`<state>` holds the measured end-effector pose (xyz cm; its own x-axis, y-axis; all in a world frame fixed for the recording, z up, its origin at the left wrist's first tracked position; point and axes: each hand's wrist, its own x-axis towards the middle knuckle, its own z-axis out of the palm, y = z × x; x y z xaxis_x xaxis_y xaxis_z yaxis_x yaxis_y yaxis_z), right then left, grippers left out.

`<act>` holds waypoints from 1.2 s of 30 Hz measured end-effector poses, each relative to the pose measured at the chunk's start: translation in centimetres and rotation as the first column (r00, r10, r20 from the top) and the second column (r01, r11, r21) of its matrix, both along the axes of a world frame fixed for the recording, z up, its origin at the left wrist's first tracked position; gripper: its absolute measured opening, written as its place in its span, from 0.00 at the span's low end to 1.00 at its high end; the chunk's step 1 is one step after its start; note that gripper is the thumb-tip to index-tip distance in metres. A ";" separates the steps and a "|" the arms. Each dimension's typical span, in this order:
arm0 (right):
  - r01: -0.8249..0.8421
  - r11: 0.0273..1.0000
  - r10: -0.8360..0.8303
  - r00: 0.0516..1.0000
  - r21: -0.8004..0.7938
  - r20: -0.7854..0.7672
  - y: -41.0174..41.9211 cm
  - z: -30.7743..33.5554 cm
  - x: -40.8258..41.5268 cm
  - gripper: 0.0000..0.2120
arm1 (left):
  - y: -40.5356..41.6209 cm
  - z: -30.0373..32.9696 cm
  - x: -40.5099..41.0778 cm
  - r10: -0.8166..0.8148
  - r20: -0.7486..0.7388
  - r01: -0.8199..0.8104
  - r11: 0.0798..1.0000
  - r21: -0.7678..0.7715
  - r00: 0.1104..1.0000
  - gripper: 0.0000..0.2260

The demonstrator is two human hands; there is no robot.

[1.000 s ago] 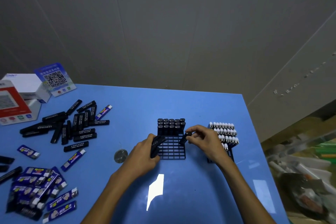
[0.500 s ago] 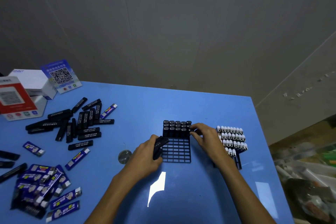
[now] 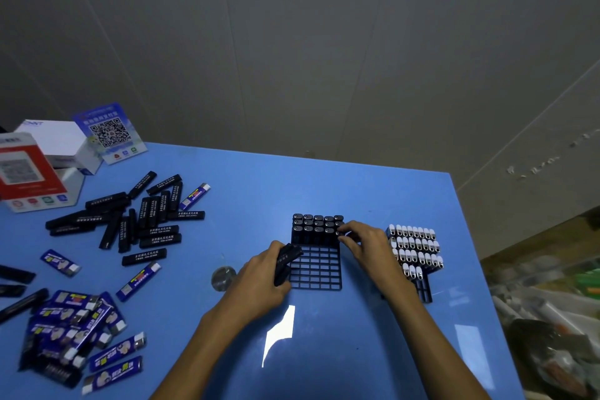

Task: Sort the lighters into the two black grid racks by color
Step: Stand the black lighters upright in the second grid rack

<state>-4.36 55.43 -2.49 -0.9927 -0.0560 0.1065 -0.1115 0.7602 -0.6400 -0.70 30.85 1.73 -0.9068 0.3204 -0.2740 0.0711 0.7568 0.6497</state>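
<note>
Both hands are at the near black grid rack (image 3: 316, 269): left hand (image 3: 259, 282) grips a few spare black lighters (image 3: 285, 261), right hand (image 3: 365, 245) pinches one black lighter (image 3: 338, 233) into the third row's end cell. These look light, stiff and slick, so I'd pinch near the cap. White-capped ones fill the second rack (image 3: 422, 289) just right. Loose black lighters (image 3: 143, 221) and blue lighters (image 3: 74, 321) lie well left on a glossy blue table (image 3: 324, 351); grey wall behind.
</note>
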 end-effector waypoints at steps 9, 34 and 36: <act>0.124 0.990 -0.121 0.992 -0.061 0.041 -0.4 0.4 0.7 0.09 | 0.2 0.5 0.3 -0.001 -0.029 0.001 1.000 -0.005 1.000 0.15; 0.238 0.733 0.154 0.854 -0.637 0.497 -7.0 5.4 5.1 0.11 | 1.0 0.6 1.8 -0.025 -0.093 0.018 0.997 -0.072 0.995 0.15; 0.260 0.729 0.133 0.853 -0.633 0.504 -7.0 5.3 5.0 0.11 | 1.0 0.5 1.8 -0.031 -0.086 0.024 0.996 -0.083 0.996 0.15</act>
